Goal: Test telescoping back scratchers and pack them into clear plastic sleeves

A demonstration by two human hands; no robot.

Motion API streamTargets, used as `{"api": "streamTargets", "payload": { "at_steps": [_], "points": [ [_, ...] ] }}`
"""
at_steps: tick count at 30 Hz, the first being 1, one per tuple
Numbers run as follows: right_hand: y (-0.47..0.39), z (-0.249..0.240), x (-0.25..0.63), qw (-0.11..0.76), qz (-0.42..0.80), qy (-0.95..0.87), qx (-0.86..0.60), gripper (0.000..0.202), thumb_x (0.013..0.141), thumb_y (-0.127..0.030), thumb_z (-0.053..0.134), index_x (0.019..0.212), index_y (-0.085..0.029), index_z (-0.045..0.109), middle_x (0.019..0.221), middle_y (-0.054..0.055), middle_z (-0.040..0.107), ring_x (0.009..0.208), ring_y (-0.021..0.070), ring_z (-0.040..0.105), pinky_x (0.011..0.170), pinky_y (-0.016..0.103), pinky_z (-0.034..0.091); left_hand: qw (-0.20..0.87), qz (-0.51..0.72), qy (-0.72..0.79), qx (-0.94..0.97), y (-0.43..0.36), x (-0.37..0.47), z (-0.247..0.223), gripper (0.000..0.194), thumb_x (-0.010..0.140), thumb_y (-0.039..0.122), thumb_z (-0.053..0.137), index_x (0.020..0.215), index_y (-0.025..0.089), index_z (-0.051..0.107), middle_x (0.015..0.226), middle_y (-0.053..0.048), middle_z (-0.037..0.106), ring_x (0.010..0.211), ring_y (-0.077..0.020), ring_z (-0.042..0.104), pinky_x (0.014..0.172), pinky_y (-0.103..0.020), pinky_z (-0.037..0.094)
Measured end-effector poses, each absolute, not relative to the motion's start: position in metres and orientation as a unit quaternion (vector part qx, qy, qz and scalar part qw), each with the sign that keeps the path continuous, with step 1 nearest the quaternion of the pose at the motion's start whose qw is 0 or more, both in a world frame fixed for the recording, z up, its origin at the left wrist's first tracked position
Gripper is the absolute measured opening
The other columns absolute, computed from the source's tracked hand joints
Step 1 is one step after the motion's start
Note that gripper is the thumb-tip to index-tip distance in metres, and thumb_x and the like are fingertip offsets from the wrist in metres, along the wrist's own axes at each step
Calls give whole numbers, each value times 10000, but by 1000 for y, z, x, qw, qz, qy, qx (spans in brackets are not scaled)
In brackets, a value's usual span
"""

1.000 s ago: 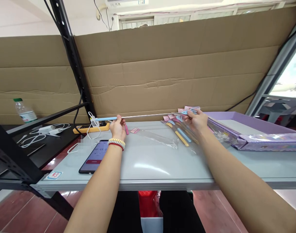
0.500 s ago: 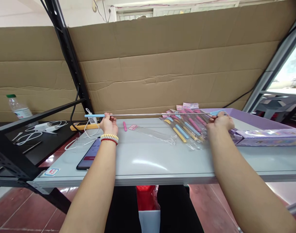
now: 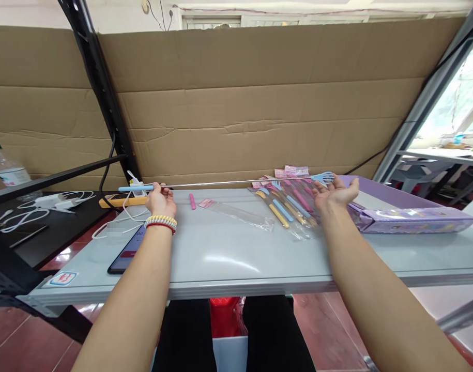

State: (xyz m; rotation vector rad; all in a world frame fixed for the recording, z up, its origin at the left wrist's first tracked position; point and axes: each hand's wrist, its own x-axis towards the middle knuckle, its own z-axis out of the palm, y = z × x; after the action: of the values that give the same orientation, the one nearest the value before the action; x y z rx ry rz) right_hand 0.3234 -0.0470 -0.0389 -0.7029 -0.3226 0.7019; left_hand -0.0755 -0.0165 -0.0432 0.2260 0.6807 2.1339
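Note:
A telescopic back scratcher point(image 3: 236, 182) with a light blue handle and a light blue claw head stretches level above the table, its metal rod drawn out long. My left hand point(image 3: 162, 200) is closed around it where the handle meets the rod. At the other end my right hand point(image 3: 335, 194) is open, palm up with fingers apart, right beside the claw; whether it touches the claw I cannot tell. Behind and below the rod lie several wrapped back scratchers point(image 3: 288, 204) with yellow, blue and pink handles. An opened clear plastic sleeve point(image 3: 242, 214) lies flat between my hands.
On the right stands a purple box point(image 3: 414, 219). A small pink cylinder point(image 3: 192, 201) and a phone point(image 3: 123, 256) are on the left of the table point(image 3: 236, 258). White cables point(image 3: 120, 225) run near a black shelf post point(image 3: 104, 98). Cardboard point(image 3: 240, 103) walls the back.
My right hand has let go of the claw end and opened, palm up, so the claw now shows. My left hand keeps its hold. The view has shifted to the right.

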Motion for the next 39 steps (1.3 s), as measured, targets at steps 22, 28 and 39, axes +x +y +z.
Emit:
{"api": "streamTargets", "payload": {
  "at_steps": [22, 28, 39],
  "points": [
    [-46, -43, 321, 892, 390, -90, -210, 457, 864, -547, 209, 924, -215, 517, 993, 100, 560, 839, 173, 621, 670, 361, 527, 420, 842, 322, 104, -24, -73, -40, 144, 868, 111, 448, 757, 188, 498, 703, 55, 566, 425, -25, 408, 455, -205, 292],
    [-43, -40, 324, 890, 362, -82, -264, 239, 859, -271, 285, 779, -223, 505, 798, 39, 565, 682, 149, 597, 536, 326, 514, 386, 851, 341, 97, -19, -74, -44, 180, 819, 220, 609, 698, 178, 483, 579, 74, 458, 407, -26, 358, 426, -184, 280],
    [-31, -53, 263, 773, 290, -322, -463, 83, 781, -82, 515, 756, -150, 555, 610, -10, 579, 481, 117, 600, 428, 228, 516, 468, 813, 284, 198, -29, -16, -43, 194, 737, 15, 627, 655, 151, 516, 600, 51, 511, 428, -26, 370, 448, -184, 312]
  ]
}}
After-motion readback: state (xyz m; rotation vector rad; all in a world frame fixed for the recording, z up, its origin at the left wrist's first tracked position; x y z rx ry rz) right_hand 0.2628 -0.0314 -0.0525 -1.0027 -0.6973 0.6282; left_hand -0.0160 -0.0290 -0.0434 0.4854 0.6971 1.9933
